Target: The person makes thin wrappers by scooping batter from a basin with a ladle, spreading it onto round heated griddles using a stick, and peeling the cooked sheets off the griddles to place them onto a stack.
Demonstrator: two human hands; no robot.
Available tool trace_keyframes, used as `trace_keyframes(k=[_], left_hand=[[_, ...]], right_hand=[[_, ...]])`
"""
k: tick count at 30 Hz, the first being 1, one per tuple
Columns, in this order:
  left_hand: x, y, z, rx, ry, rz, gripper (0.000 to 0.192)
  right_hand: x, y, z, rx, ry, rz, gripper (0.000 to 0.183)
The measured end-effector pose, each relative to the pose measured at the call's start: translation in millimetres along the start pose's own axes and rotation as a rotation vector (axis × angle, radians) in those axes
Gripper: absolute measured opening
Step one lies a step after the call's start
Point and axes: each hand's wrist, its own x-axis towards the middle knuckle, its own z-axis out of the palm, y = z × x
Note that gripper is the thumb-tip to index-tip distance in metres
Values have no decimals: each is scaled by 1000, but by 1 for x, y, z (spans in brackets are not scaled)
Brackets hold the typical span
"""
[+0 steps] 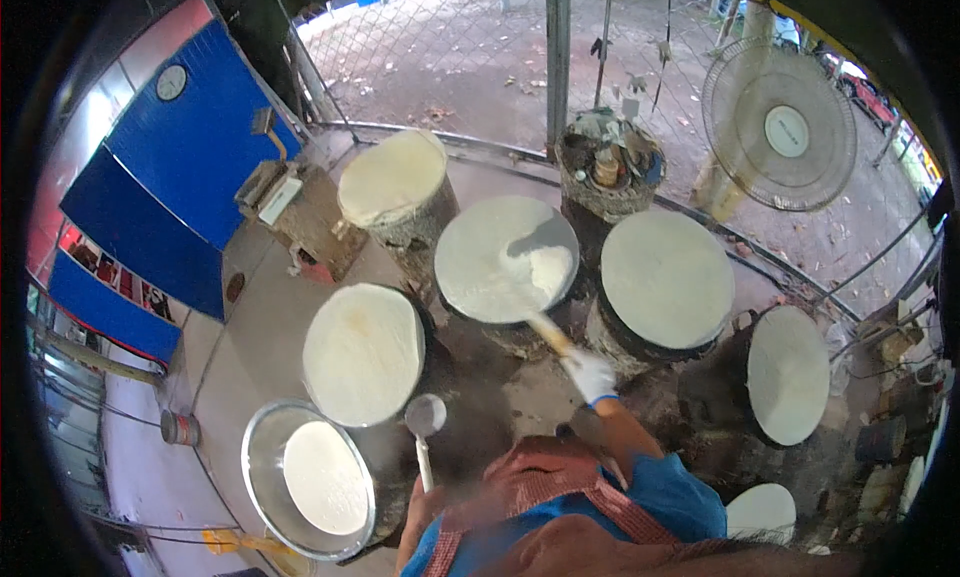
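My right hand, in a white work glove, grips the wooden handle of a tool, probably a batter spreader. Its far end reaches over the middle round griddle and is blurred. White batter coats much of that griddle, with a thicker pool at its right and a bare dark grey patch beside it. Low in the picture, my bare left hand holds a metal ladle by its pale handle, bowl up. Left of the ladle, a wide metal basin contains white liquid batter.
Coated round griddles stand at near left, back left, right and far right. Behind the middle one, a drum bears gloves and jars. A pedestal fan stands by the chain-link fence. A brown box sits left.
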Motion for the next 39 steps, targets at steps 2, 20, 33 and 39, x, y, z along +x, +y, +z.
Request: trace_keyframes(k=[2,20,33,39], left_hand=[[17,-6,-4,-25,-22,-34,45],[66,-19,33,295,102,180,24],[37,53,16,-379,-45,-176,13],[53,54,7,-725,-229,-242,31]], right_hand=[[37,48,-2,123,111,86,33],[203,23,-22,928,170,294,34],[69,-34,-6,1311,-244,567,38],[118,20,-13,687,287,118,40]])
